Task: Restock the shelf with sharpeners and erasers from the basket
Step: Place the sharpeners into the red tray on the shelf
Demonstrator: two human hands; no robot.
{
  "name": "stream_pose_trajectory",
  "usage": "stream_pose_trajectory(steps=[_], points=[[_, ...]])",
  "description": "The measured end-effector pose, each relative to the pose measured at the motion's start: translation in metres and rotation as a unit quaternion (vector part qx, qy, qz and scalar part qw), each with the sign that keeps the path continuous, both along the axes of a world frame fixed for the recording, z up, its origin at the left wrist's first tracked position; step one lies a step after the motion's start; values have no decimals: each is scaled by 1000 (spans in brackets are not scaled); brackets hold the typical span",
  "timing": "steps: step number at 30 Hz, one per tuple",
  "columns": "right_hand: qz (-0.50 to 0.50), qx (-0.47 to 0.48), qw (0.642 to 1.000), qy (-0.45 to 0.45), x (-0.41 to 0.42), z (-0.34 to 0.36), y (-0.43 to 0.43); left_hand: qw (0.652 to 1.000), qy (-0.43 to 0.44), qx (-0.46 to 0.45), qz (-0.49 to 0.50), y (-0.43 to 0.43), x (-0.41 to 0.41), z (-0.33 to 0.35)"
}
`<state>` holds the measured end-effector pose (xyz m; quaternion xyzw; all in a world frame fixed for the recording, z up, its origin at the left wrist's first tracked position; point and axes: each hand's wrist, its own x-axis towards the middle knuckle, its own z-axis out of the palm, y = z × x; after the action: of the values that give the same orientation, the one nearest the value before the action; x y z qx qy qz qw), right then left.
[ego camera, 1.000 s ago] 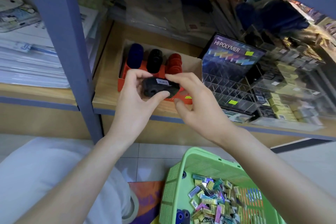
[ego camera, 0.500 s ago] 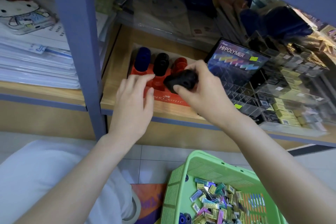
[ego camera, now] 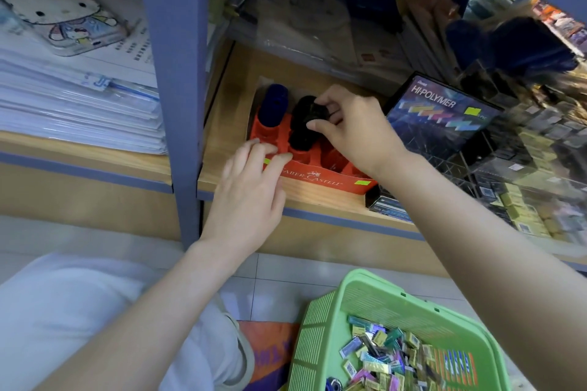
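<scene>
The shelf [ego camera: 227, 136] is carrying a red tray [ego camera: 317, 173] at its front left corner. The green basket [ego camera: 320, 327] is sitting on the floor [ego camera: 273, 282] below. The left hand [ego camera: 251, 197] is resting straight, close-set fingers on the tray's front. The right hand [ego camera: 359, 130] is clamping its fingers on a black sharpener [ego camera: 313, 113] over the tray's middle row.

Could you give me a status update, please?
Right hand pinching black plastic sharpener over red cardboard display tray. Left hand resting on tray. Nothing blocking.
</scene>
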<state>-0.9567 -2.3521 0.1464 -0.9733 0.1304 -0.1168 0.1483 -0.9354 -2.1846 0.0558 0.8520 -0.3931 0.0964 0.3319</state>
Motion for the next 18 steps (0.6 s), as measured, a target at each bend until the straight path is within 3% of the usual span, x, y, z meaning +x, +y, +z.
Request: stream_pose_trajectory(steps=[7,13,18], points=[[48,-73,994,67,9,3,-7,1000,3,-9,3,0,1,-1],[61,-118,989,65,4,-3,1,1000,-6,-16,-4,0,3,-5],[83,-162,982,-41,-23,-6,8,999,-26,-30,-13,5,2,-8]])
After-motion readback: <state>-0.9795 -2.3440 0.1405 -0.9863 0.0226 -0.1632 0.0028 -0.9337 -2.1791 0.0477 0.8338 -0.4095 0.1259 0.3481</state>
